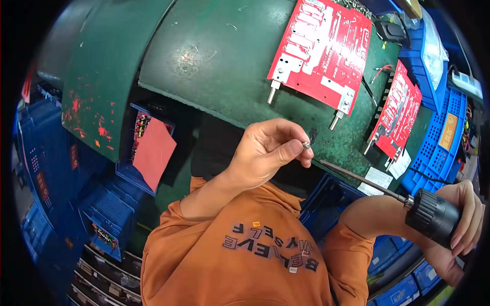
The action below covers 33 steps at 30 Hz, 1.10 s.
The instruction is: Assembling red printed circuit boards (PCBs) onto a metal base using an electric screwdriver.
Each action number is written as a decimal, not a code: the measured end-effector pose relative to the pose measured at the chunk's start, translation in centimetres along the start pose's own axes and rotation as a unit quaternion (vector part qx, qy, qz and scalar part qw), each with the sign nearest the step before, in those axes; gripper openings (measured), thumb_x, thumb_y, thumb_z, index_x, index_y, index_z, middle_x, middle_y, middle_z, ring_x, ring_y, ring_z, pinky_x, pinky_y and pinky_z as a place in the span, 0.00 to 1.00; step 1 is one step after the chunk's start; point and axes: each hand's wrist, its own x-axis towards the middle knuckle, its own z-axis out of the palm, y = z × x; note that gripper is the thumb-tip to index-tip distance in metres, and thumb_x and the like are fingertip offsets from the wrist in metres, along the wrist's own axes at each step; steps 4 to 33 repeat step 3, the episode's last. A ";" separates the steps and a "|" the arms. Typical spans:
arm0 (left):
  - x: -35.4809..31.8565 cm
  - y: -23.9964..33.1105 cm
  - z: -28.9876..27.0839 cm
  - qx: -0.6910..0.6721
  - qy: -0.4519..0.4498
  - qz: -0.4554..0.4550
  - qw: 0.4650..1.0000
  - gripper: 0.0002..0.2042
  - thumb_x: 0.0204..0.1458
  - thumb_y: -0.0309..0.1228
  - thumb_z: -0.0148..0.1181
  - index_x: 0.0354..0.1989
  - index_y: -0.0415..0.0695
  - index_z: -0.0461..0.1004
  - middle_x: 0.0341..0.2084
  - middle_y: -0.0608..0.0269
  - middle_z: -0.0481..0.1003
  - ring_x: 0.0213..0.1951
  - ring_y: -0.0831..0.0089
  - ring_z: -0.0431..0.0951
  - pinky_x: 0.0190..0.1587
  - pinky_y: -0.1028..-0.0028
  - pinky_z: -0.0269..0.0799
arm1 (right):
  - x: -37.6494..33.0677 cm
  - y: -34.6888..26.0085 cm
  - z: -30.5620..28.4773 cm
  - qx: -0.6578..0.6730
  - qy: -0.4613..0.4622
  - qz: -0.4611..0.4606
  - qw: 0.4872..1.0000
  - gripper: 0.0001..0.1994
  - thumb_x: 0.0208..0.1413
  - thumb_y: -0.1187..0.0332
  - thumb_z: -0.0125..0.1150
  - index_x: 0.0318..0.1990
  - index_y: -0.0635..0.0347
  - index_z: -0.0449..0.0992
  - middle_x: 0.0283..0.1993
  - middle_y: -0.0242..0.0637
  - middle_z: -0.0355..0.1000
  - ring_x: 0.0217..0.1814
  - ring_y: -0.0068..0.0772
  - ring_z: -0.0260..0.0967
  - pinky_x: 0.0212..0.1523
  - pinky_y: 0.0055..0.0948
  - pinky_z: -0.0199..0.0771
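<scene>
My left hand [263, 153] pinches a small metal fastener [305, 145] between thumb and fingertips, just off the bench's near edge; whether it is a screw or a nut is too small to tell. At the right, my right hand [467, 214] wraps round the black body of an electric screwdriver [431, 214]. Its long thin bit points left, with the tip a little short of my left fingertips. Beyond my hands lies a large red circuit board [326, 56], with metal posts [274, 93] sticking out of its near edge. A second red circuit board [395, 109] stands to its right.
The green workbench [219, 66] has a worn top. Blue plastic crates [434, 137] line its right side, and white paper slips [376, 181] lie near that corner. Below left, a blue bin [138, 178] holds a board and a pink sheet [155, 153]. Dark wires run between the boards.
</scene>
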 end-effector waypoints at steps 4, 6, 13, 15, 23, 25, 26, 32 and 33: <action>0.2 -0.4 -0.2 -0.056 -0.039 -0.015 0.998 0.07 0.56 0.29 0.54 0.39 0.40 0.71 0.30 0.57 0.75 0.35 0.69 0.75 0.37 0.70 0.73 | 0.5 -1.8 0.6 -0.043 0.073 0.023 0.996 0.10 0.32 0.70 0.62 0.08 0.53 0.68 0.12 0.26 0.70 0.10 0.14 0.66 0.14 0.09 0.72; 0.2 -0.4 -0.2 -0.056 -0.039 -0.015 0.998 0.07 0.56 0.29 0.54 0.39 0.40 0.71 0.30 0.57 0.75 0.35 0.69 0.75 0.37 0.70 0.73 | 0.5 -1.8 0.6 -0.043 0.073 0.023 0.996 0.10 0.32 0.70 0.62 0.08 0.53 0.68 0.12 0.26 0.70 0.10 0.14 0.66 0.14 0.09 0.72; 0.2 -0.4 -0.2 -0.056 -0.039 -0.015 0.998 0.07 0.56 0.29 0.54 0.39 0.40 0.71 0.30 0.57 0.75 0.35 0.69 0.75 0.37 0.70 0.73 | 0.5 -1.8 0.6 -0.043 0.073 0.023 0.996 0.10 0.32 0.70 0.62 0.08 0.53 0.68 0.12 0.26 0.70 0.10 0.14 0.66 0.14 0.09 0.72; 0.2 -0.4 -0.2 -0.056 -0.039 -0.015 0.998 0.07 0.56 0.29 0.54 0.39 0.40 0.71 0.30 0.57 0.75 0.35 0.69 0.75 0.37 0.70 0.73 | 0.5 -1.8 0.6 -0.043 0.073 0.023 0.996 0.10 0.32 0.70 0.62 0.08 0.53 0.68 0.12 0.26 0.70 0.10 0.14 0.66 0.14 0.09 0.72; 0.2 -0.4 -0.2 -0.056 -0.039 -0.015 0.998 0.07 0.56 0.29 0.54 0.39 0.40 0.71 0.30 0.57 0.75 0.35 0.69 0.75 0.37 0.70 0.73 | 0.5 -1.8 0.6 -0.043 0.073 0.023 0.996 0.10 0.32 0.70 0.62 0.08 0.53 0.68 0.12 0.26 0.70 0.10 0.14 0.66 0.14 0.09 0.72; 0.2 -0.4 -0.2 -0.056 -0.039 -0.015 0.998 0.07 0.56 0.29 0.54 0.39 0.40 0.71 0.30 0.57 0.75 0.35 0.69 0.75 0.37 0.70 0.73 | 0.5 -1.8 0.6 -0.043 0.073 0.023 0.996 0.10 0.32 0.70 0.62 0.08 0.53 0.68 0.12 0.26 0.70 0.10 0.14 0.66 0.14 0.09 0.72; 0.2 -0.4 -0.2 -0.056 -0.039 -0.015 0.998 0.07 0.56 0.29 0.54 0.39 0.40 0.71 0.30 0.57 0.75 0.35 0.69 0.75 0.37 0.70 0.73 | 0.5 -1.8 0.6 -0.043 0.073 0.023 0.996 0.10 0.32 0.70 0.62 0.08 0.53 0.68 0.12 0.26 0.70 0.10 0.14 0.66 0.14 0.09 0.72; 0.2 -0.4 -0.2 -0.056 -0.039 -0.015 0.998 0.07 0.56 0.29 0.54 0.39 0.40 0.71 0.30 0.57 0.75 0.35 0.69 0.75 0.37 0.70 0.73 | 0.5 -1.8 0.6 -0.043 0.073 0.023 0.996 0.10 0.32 0.70 0.62 0.08 0.53 0.68 0.12 0.26 0.70 0.10 0.14 0.66 0.14 0.09 0.72; 0.2 -0.4 -0.2 -0.056 -0.039 -0.015 0.998 0.07 0.56 0.29 0.54 0.39 0.40 0.71 0.30 0.57 0.75 0.35 0.69 0.75 0.37 0.70 0.73 | 0.5 -1.8 0.6 -0.043 0.073 0.023 0.996 0.10 0.32 0.70 0.62 0.08 0.53 0.68 0.12 0.26 0.70 0.10 0.14 0.66 0.14 0.09 0.72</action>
